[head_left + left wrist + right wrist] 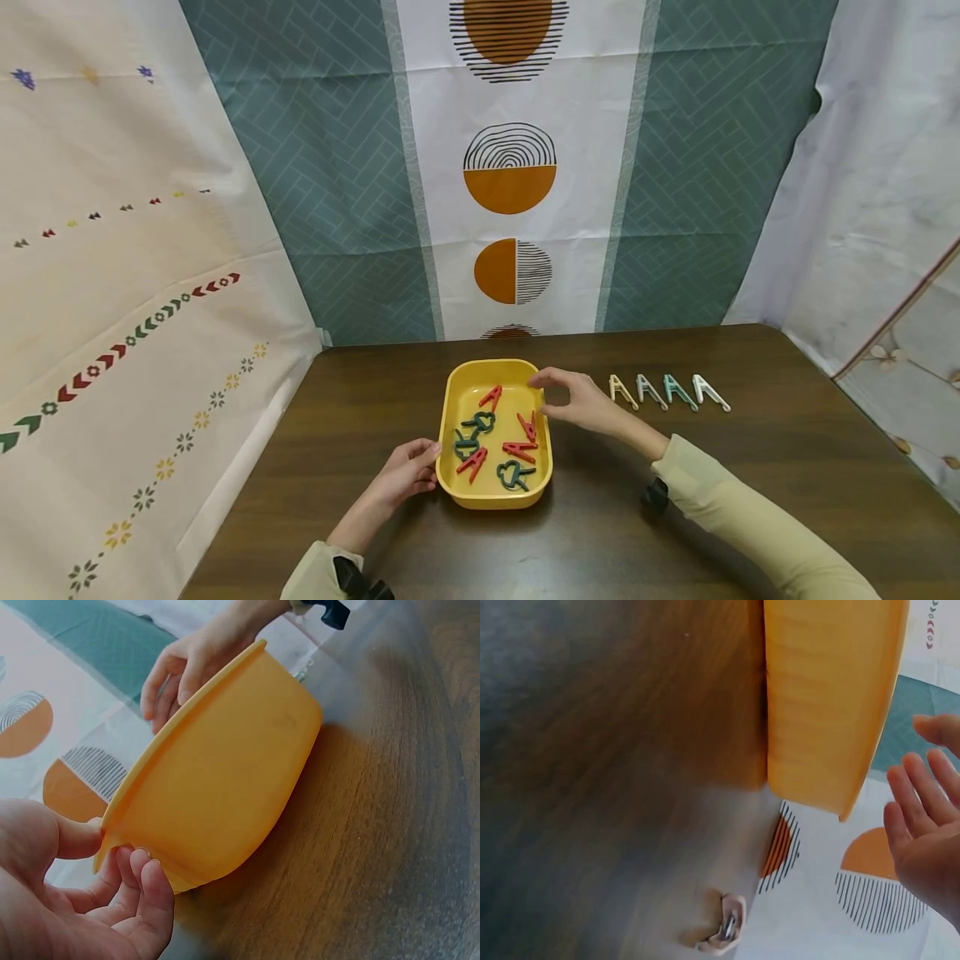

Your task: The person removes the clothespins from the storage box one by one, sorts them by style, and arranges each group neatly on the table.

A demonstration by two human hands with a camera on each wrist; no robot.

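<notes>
My left hand is pinching the left rim of the yellow tub, which is sitting on the brown table; my right hand is hovering at its right rim, fingers apart. Red clips and dark green clips are lying inside; four others are forming a row rightward

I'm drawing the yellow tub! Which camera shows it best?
The head view: it looks down into the yellow tub and shows its clips. The left wrist view shows only the outside, held by the left hand; the right wrist view, an outer side cut off by the frame.
</notes>
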